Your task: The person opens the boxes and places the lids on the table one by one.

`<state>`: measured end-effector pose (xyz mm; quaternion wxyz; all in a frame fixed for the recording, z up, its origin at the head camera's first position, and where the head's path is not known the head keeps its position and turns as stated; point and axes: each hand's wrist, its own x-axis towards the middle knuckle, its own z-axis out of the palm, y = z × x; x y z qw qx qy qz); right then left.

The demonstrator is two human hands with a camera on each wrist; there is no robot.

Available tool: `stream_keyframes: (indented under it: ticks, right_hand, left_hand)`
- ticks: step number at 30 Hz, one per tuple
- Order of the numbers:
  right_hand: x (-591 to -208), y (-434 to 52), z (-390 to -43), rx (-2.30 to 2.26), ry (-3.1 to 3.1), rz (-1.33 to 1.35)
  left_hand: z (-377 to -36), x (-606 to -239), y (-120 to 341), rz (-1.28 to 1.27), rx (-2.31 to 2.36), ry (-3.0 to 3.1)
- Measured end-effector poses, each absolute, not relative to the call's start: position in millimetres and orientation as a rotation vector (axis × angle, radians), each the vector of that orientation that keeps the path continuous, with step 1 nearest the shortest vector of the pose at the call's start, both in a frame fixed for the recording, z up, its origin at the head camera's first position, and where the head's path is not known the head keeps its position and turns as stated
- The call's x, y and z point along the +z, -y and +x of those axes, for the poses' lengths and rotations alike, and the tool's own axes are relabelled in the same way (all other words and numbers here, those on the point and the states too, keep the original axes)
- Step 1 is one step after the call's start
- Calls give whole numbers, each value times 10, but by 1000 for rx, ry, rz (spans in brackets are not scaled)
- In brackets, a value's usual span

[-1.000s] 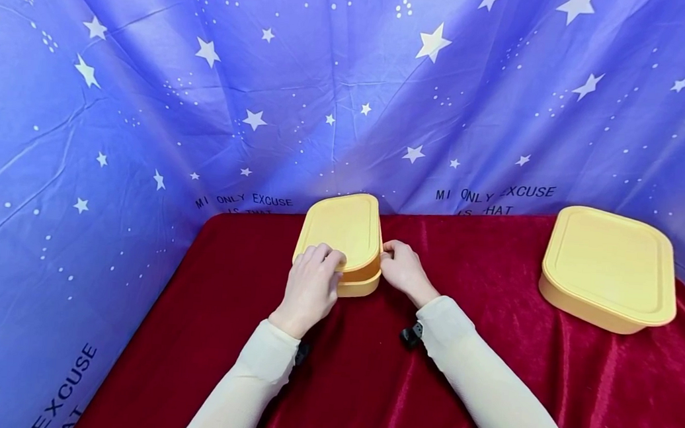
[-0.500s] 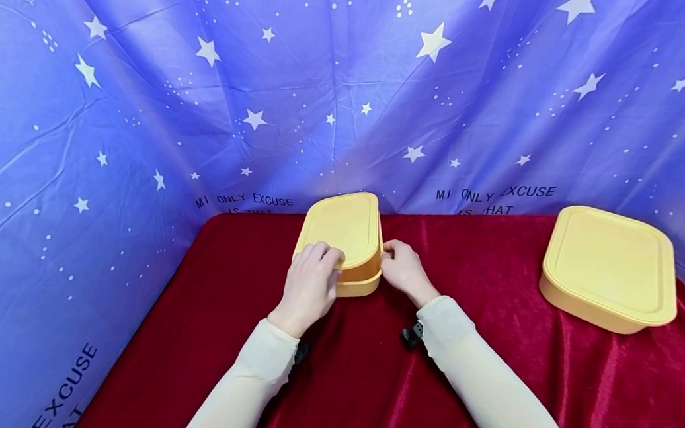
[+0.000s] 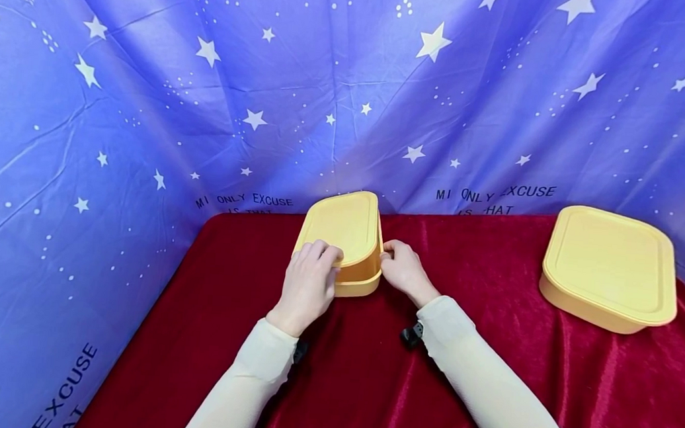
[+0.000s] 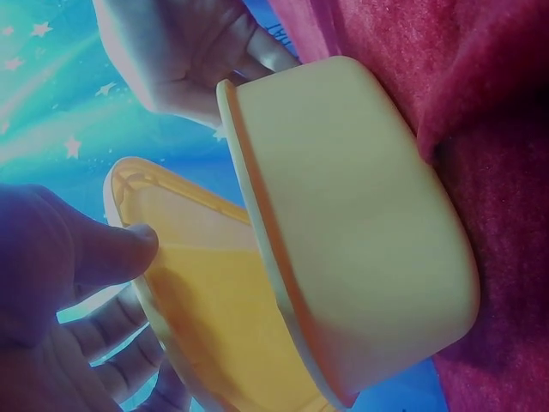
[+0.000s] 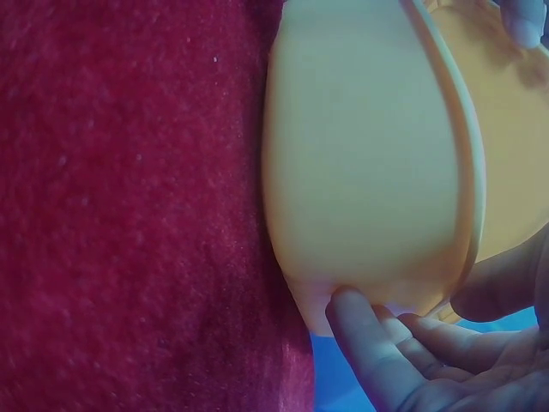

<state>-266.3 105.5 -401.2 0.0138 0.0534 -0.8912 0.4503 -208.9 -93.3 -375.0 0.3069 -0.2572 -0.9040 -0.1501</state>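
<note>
Nearest are two cream sleeves reaching over the red velvet tablecloth (image 3: 366, 388), a small black strap fitting showing at each wrist. The left hand (image 3: 306, 284) has its fingers curled over the near-left edge of the yellow lid (image 3: 341, 227), thumb under the rim, and the lid is tilted up at the near end, hinging on its far edge. The right hand (image 3: 403, 270) pinches the right side of the small yellow container (image 3: 360, 276) beneath, fingertips pressed to its wall, steadying it on the cloth at the middle of the table. By my reading the lid is being peeled off and is only partly free; the next move likely calls for lifting it clear while the base is held down. Farther right sits a larger yellow lidded container (image 3: 610, 269), closed and well apart. Behind hangs a blue star-printed backdrop (image 3: 148, 94) reading "MI ONLY EXCUSE IS THAT", partly hidden.
</note>
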Motion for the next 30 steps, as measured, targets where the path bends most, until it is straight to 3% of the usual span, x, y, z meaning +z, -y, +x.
stream_keyframes:
  ticks: [30]
  right_hand:
    - [-4011,-1054,-2657,1407,2769,171]
  left_hand:
    - [-2093,-3724,947,-662,-443,2355]
